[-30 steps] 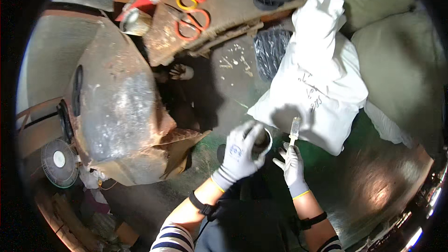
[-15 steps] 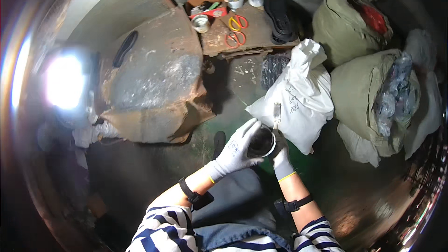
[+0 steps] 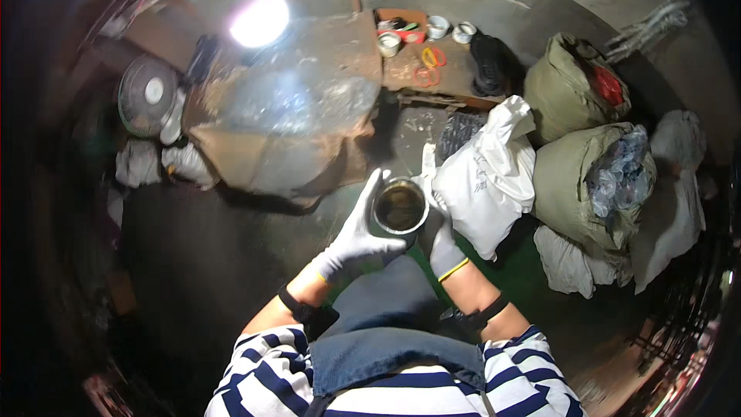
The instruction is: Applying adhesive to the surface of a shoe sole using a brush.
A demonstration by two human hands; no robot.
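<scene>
Both gloved hands are clamped on a small round metal tin (image 3: 400, 206) held out in front of the striped-sleeved person. The left hand (image 3: 356, 233) cups its left side with fingers spread up the wall; the right hand (image 3: 442, 243) grips it from the right and below. Just right of the tin leans a white sack (image 3: 486, 181), with olive sacks (image 3: 575, 177) beyond it. Farther off, a low wooden board (image 3: 432, 69) carries tape rolls (image 3: 451, 28) and orange scissors (image 3: 427, 66).
</scene>
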